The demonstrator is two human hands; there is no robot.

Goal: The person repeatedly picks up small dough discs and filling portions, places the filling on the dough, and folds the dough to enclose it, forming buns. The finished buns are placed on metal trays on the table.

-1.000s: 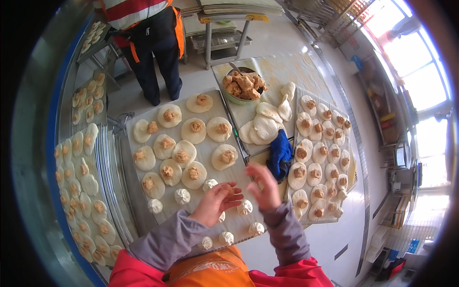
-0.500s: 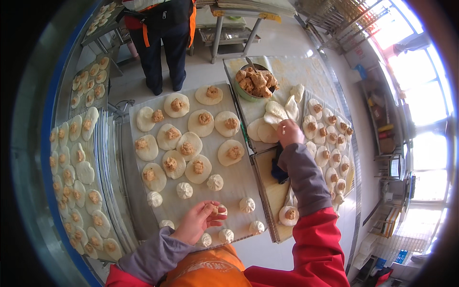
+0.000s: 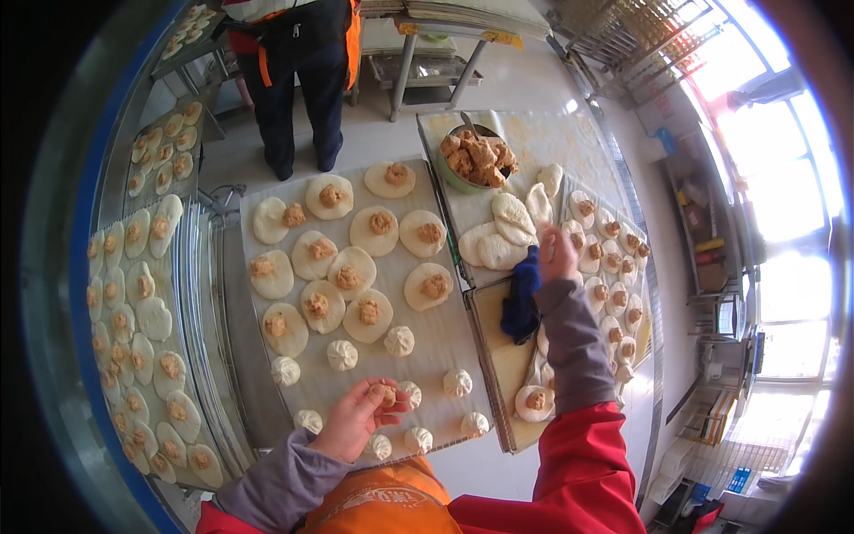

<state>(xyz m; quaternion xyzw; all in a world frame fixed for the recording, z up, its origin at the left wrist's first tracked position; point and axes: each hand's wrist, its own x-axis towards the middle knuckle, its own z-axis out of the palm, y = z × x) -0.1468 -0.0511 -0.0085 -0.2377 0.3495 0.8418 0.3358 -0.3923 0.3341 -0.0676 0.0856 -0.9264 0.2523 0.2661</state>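
Note:
My left hand (image 3: 354, 420) is closed around a small lump of brown filling (image 3: 389, 397), above the near edge of a paper-lined tray (image 3: 347, 378). Pleated buns (image 3: 342, 355) stand on this tray near the hand, and flat dough rounds (image 3: 374, 230) topped with filling lie farther back. My right hand (image 3: 558, 258) reaches over to the right, beside a pile of plain dough rounds (image 3: 500, 249) and a dark blue cloth (image 3: 522, 298). Its fingers are blurred, so whatever they may hold cannot be made out.
A green bowl (image 3: 458, 181) heaped with filling chunks and a spoon stands behind the dough pile. Another tray of filled rounds (image 3: 614, 258) lies at the right. Stacked trays (image 3: 191, 356) flank the left side. A person (image 3: 298, 89) stands beyond the table.
My right hand has moved right, off the dough pile, uncovering more of the blue cloth. My left hand stays over the tray's near edge with the filling lump, only slightly shifted left.

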